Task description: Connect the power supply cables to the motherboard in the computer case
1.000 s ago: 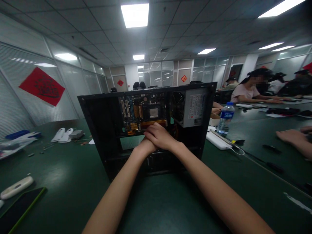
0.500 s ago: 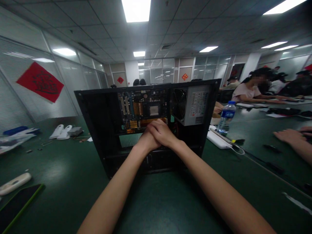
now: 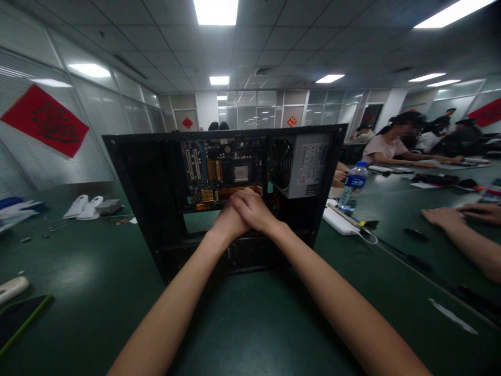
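A black computer case (image 3: 141, 198) stands upright on the green table with its open side facing me. Inside it I see a motherboard (image 3: 242, 151) with a bare square chip (image 3: 240, 173), and at the upper right a silver power supply (image 3: 313, 164) with a fan. My left hand (image 3: 226, 216) and my right hand (image 3: 256, 210) are clasped together in front of the lower edge of the board, the right lying over the left. Both look closed, fingers folded round each other. Most left fingers are hidden, and I cannot tell whether either hand touches the case.
A water bottle (image 3: 353, 188) and a white power bank-like box (image 3: 340, 222) with a cable stand right of the case. To the left lie white objects (image 3: 83, 208), a grey block (image 3: 108, 207) and a green-edged dark phone-like slab (image 3: 23, 318). Another person's hands (image 3: 446, 216) rest at right.
My view has turned slightly right, so the surroundings shift left in the picture. My hands stay clasped in the same place before the case.
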The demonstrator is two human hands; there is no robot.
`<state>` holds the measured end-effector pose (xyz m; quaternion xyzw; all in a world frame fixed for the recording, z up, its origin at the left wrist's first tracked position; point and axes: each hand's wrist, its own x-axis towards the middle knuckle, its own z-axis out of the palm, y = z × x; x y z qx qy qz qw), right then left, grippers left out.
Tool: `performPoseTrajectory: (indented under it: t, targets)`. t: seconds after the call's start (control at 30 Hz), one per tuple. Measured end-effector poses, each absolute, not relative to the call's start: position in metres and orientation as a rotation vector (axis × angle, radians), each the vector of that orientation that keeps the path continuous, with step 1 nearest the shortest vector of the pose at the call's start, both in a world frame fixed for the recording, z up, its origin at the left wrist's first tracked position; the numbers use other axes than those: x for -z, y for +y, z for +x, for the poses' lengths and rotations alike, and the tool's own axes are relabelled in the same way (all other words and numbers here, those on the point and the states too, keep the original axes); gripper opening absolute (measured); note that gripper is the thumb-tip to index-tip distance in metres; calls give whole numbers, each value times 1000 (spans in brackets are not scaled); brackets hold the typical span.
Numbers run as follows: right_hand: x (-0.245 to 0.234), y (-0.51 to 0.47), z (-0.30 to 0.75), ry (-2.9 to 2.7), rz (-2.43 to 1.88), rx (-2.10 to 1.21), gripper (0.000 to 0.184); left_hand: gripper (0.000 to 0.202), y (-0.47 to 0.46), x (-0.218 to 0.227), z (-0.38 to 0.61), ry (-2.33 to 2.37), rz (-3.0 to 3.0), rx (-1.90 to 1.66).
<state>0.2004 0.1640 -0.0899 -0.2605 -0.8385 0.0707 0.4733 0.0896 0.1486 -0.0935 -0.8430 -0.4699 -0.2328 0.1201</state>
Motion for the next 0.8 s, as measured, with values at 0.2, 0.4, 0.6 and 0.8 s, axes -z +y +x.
performPoseTrajectory:
  t: [0.2,0.4,0.6,0.8]
  targets:
    - [89,165,205,-2053,-599,-287,50,39,135,85,91,-1547,-2396,613]
    - [95,182,205,-1929,-836,-458,36,38,128,67,74,-1729,-2124,571]
    - [95,187,214,-2106,-936,-301,22,42,141,63,44,-1873,-1927,742]
    - [105,186,235,-2685,-1422,-566,22,44,145,70,49,-1800,-2032,729]
